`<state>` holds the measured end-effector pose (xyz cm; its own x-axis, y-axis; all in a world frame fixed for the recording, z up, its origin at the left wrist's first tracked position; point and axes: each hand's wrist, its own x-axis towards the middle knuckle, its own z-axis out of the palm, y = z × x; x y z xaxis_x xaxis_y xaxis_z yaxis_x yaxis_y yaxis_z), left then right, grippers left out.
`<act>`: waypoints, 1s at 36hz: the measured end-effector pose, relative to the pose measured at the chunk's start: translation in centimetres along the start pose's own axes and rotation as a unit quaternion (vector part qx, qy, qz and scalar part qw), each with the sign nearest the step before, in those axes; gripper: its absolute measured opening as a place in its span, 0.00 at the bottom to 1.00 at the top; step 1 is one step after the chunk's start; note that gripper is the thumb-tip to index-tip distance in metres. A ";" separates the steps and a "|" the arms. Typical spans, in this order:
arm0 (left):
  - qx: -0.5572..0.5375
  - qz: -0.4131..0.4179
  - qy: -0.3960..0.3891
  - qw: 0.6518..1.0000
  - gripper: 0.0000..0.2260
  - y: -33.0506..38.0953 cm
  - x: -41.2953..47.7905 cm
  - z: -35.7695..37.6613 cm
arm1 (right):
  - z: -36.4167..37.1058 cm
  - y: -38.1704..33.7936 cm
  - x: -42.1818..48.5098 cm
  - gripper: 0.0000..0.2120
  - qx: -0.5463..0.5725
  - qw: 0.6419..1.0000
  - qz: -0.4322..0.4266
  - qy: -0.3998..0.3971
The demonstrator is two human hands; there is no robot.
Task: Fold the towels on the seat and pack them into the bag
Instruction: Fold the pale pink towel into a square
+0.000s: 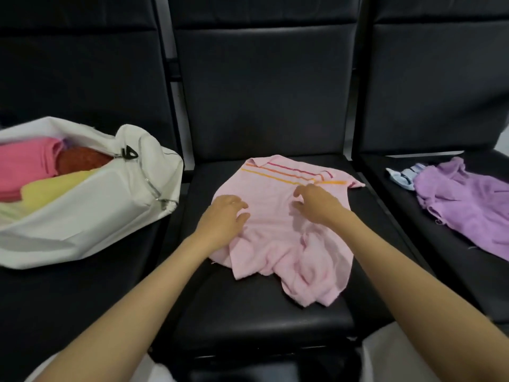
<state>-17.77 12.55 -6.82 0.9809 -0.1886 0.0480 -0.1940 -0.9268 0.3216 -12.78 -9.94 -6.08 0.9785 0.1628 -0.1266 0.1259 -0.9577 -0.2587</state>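
A pale pink towel (275, 232) with red and orange stripes along its far edge lies crumpled on the middle black seat (248, 321). My left hand (223, 221) rests on the towel's left side, fingers spread and slightly bent. My right hand (316, 202) lies on the towel near the stripes, fingers loosely curved on the cloth. The near part of the towel is bunched in folds. A white bag (91, 205) lies open on the left seat with pink, red and yellow folded towels inside.
A purple towel (465, 205) lies rumpled on the right seat, with a small light blue cloth (405, 176) beside it at its far left. Black seat backs (261, 78) rise behind all three seats. A gap separates the middle and right seats.
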 end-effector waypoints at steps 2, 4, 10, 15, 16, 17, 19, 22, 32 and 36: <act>0.041 -0.011 -0.082 0.996 0.18 -0.4 -0.2 0.6 | 0.9 0.2 0.0 0.20 -0.035 0.998 0.025 -0.056; 0.092 -0.032 -0.129 0.987 0.20 -0.1 -0.6 0.9 | 1.5 0.5 0.0 0.24 -0.048 0.995 0.036 -0.078; 0.051 -0.069 -0.090 0.992 0.25 2.5 -1.7 -0.3 | 1.3 1.4 -0.5 0.30 0.043 0.987 -0.067 -0.141; 0.042 -0.045 0.027 0.998 0.14 0.8 -1.5 0.3 | 0.2 1.6 -0.4 0.19 0.118 0.990 -0.071 -0.015; 0.023 -0.038 0.033 0.998 0.15 0.2 -1.1 0.5 | 0.2 1.6 -0.4 0.18 0.082 0.994 -0.077 0.016; 0.001 -0.034 0.031 0.999 0.16 -0.3 -0.8 0.7 | 0.2 1.5 -0.4 0.19 0.045 0.995 -0.082 0.027; -0.016 -0.029 0.012 0.999 0.18 -1.2 -0.3 1.1 | 0.2 1.5 -0.5 0.22 -0.016 0.998 -0.063 -0.015; 0.048 -0.047 -0.046 0.997 0.17 -2.1 -0.2 1.8 | -0.5 1.8 -0.5 0.23 -0.082 0.993 -0.004 -0.082; 0.001 -0.036 0.007 0.999 0.14 -3.5 5.1 0.6 | -1.4 2.3 2.2 0.19 0.026 0.999 0.012 0.040; 0.090 -0.047 -0.067 0.993 0.18 -3.7 7.6 1.1 | -1.3 2.1 4.8 0.23 -0.022 0.997 0.011 -0.067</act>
<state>-9.62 14.16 -8.72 0.9861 -0.1288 -0.1046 -0.1131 -0.9831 0.1441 -7.62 -11.44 -5.93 0.9510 0.1688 -0.2590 0.1141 -0.9703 -0.2134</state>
